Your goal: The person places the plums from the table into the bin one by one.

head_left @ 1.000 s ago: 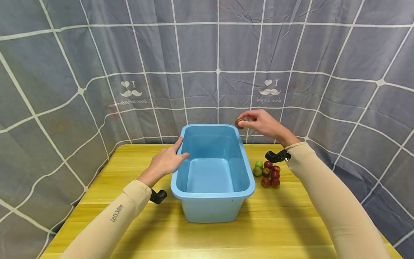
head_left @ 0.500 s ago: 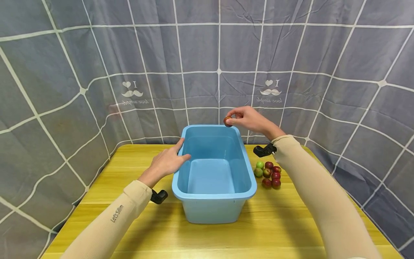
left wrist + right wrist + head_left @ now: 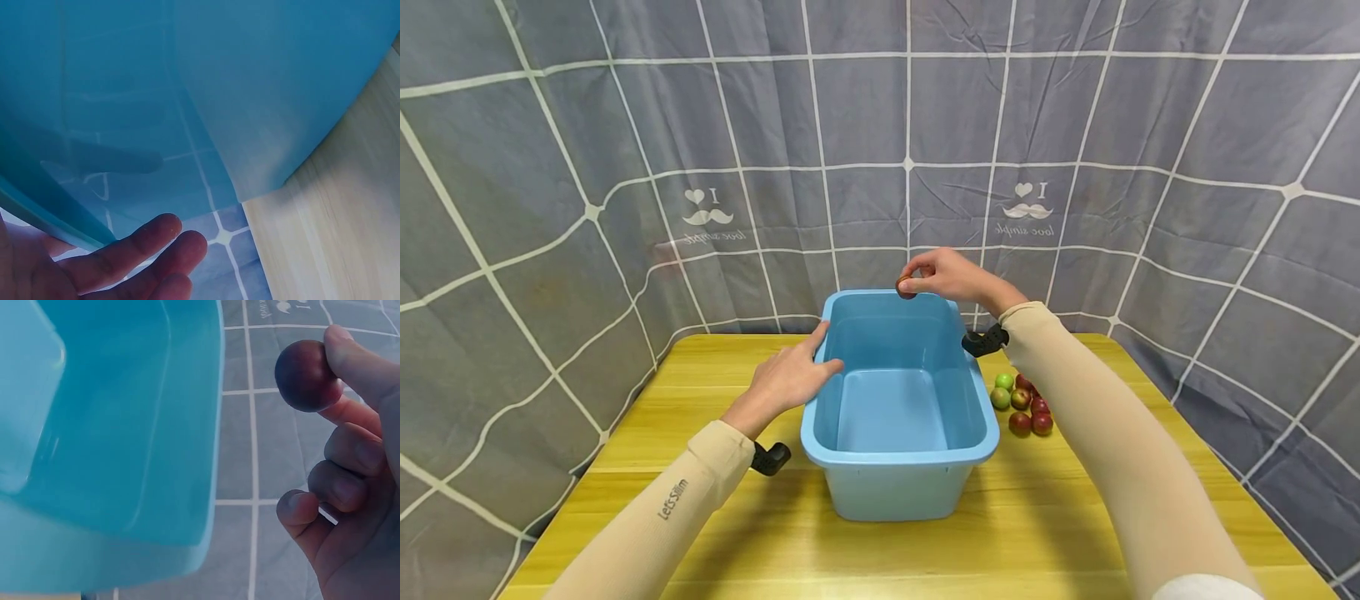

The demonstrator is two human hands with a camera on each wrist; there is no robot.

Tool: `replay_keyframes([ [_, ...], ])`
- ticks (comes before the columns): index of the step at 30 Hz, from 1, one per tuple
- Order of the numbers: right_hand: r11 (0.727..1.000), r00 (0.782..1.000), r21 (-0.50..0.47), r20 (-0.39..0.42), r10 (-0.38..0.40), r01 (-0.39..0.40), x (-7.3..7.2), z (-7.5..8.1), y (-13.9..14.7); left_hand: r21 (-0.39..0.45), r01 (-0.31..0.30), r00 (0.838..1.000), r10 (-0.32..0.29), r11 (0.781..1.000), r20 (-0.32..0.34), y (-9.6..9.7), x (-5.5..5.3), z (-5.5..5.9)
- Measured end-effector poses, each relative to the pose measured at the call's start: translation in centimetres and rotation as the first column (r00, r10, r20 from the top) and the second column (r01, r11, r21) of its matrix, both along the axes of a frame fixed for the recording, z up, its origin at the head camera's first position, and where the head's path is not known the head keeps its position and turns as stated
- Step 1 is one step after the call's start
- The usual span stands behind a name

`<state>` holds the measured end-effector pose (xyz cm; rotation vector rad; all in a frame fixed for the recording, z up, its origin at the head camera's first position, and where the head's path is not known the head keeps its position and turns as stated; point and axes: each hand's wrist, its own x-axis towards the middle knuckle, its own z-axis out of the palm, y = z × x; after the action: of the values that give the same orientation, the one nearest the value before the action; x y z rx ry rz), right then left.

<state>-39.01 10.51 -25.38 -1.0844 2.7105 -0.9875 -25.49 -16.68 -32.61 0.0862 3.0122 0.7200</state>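
Note:
In the head view, my right hand [image 3: 953, 275] pinches a small dark-red plum [image 3: 905, 288] over the far rim of a blue plastic tub [image 3: 898, 457]. The right wrist view shows this plum [image 3: 306, 376] between thumb and index finger, with the other fingers curled below it. At the tub's left side, my left hand [image 3: 786, 377] holds the rim, thumb over the inner edge and fingers outside. Those fingers [image 3: 165, 250] show beneath the rim in the left wrist view. The inside of the tub shows only its bare floor.
Several red and green plums [image 3: 1020, 399] lie grouped on the wooden table [image 3: 700, 392], right of the tub and partly covered by the right sleeve [image 3: 1112, 433]. A grey curtain [image 3: 865, 108] with white lines hangs behind the table and along its sides.
My right hand has moved left with the plum, from right of the tub's far corner to over the middle of its far rim. The left hand has stayed on the rim.

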Motion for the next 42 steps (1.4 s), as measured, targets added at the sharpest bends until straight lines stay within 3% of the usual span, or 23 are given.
replay_keyframes([
  [10, 0.987, 0.997, 0.161, 0.083, 0.012, -0.025, -1.0, -1.6, -2.3, -0.014, -0.024, 1.0, 0.024, 1.0, 0.01, 0.3, -0.1, 0.0],
  [25, 0.918, 0.987, 0.382, 0.154, 0.051, -0.107, -1.7, -3.1, -4.3, -0.015, -0.039, 0.999, 0.039, 0.999, 0.0, 0.4, -0.1, -0.1],
  [34, 0.875, 0.976, 0.468, 0.218, 0.023, -0.125, -1.8, -4.0, -4.3, -0.014, -0.043, 0.999, 0.043, 0.999, 0.001, 0.4, -0.1, -0.1],
  [42, 0.836, 0.974, 0.538, 0.228, -0.016, -0.112, -2.2, -4.6, -4.7, -0.013, -0.046, 0.999, 0.046, 0.999, 0.002, 0.4, -0.2, -0.1],
])
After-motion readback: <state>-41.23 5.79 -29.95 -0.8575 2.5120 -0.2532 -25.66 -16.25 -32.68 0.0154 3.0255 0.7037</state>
